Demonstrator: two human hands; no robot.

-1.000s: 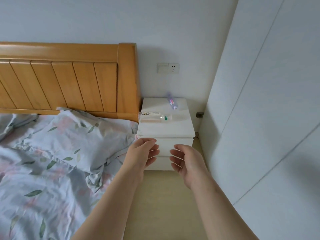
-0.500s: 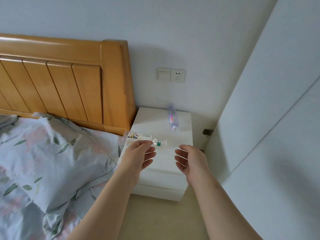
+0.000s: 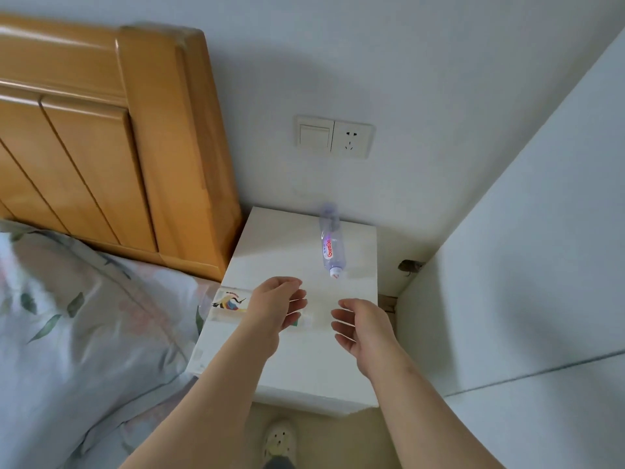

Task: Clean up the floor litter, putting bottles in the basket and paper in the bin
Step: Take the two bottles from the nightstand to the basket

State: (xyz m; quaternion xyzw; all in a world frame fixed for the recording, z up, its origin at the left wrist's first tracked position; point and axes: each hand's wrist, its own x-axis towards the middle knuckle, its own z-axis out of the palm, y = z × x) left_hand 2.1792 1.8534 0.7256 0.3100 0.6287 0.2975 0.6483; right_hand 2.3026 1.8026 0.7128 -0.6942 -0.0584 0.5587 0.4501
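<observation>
Two empty plastic bottles lie on a white nightstand (image 3: 257, 252). A clear bottle with a bird label (image 3: 226, 304) lies across the left front part, its green-capped end hidden behind my left hand (image 3: 277, 308). That hand hovers over it with loosely curved fingers and grips nothing. A bottle with a purple label (image 3: 332, 247) lies near the back right, cap pointing toward me. My right hand (image 3: 363, 324) is above the nightstand's right side, relaxed and empty, palm facing left.
A bed with a floral pillow (image 3: 84, 316) and a wooden headboard (image 3: 111, 140) lies at left. A white wardrobe panel (image 3: 524, 282) closes the right side. A switch and socket (image 3: 334, 137) sit on the wall. My slippered foot (image 3: 279, 441) stands on the floor.
I have stepped closer, so the nightstand looms larger and lower in view. Both hands have moved forward over its top, the left one now above the bird-label bottle.
</observation>
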